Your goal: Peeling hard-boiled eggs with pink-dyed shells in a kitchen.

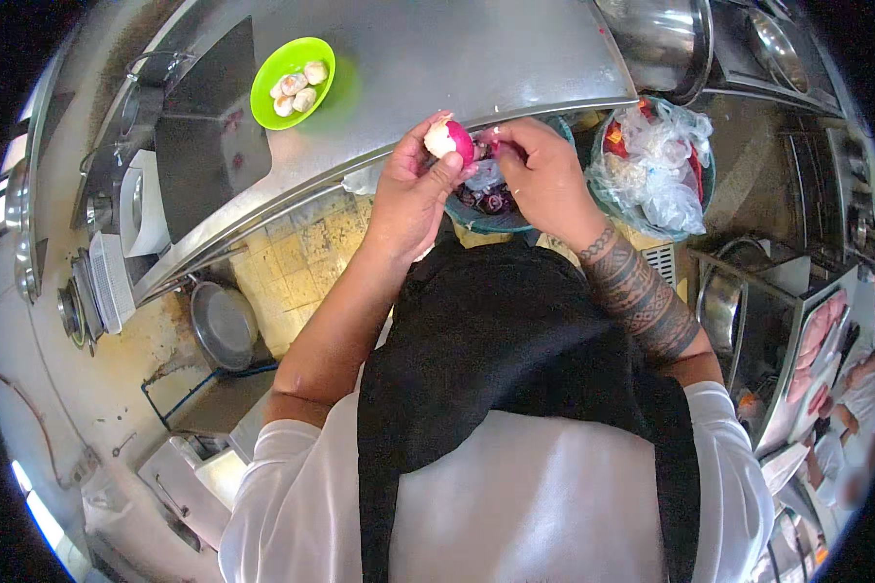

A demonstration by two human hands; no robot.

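My left hand (413,189) is closed round a partly peeled egg (449,142), held just past the near edge of the steel table. White shows on its left side, and bright pink shell still covers the right. Close beside it, my right hand (546,175) has its fingers pinched together, with small pink shell bits at the tips. Below both hands stands a green-blue bin (496,222), partly hidden, holding dark purplish scraps and clear plastic. On the table a lime-green bowl (274,119) holds several peeled white eggs (304,99).
The steel table (437,58) spans the front, with a dark board (209,185) at its left. A second bin (702,199), filled with plastic bags (651,165), stands right of my hands. A large steel pot (656,44) is at the far right. People in white (860,408) work at lower right.
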